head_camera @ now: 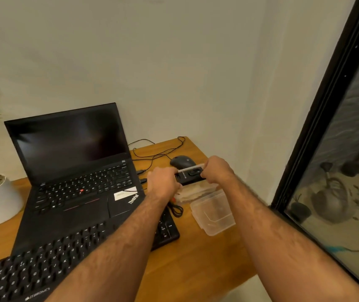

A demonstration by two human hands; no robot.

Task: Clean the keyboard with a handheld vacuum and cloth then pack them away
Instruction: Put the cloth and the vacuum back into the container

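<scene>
The keyboard lies nearest me, under my forearms. Beyond it, my left hand and right hand grip opposite ends of the handheld vacuum, its long axis running fingers to fingers, above the open container on the desk.

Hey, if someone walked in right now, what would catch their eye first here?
Both hands, left and right, grip a small black handheld vacuum above a clear plastic container at the desk's right side. To the left sits an open black laptop, dark-screened, with a separate black keyboard in front of it.
</scene>
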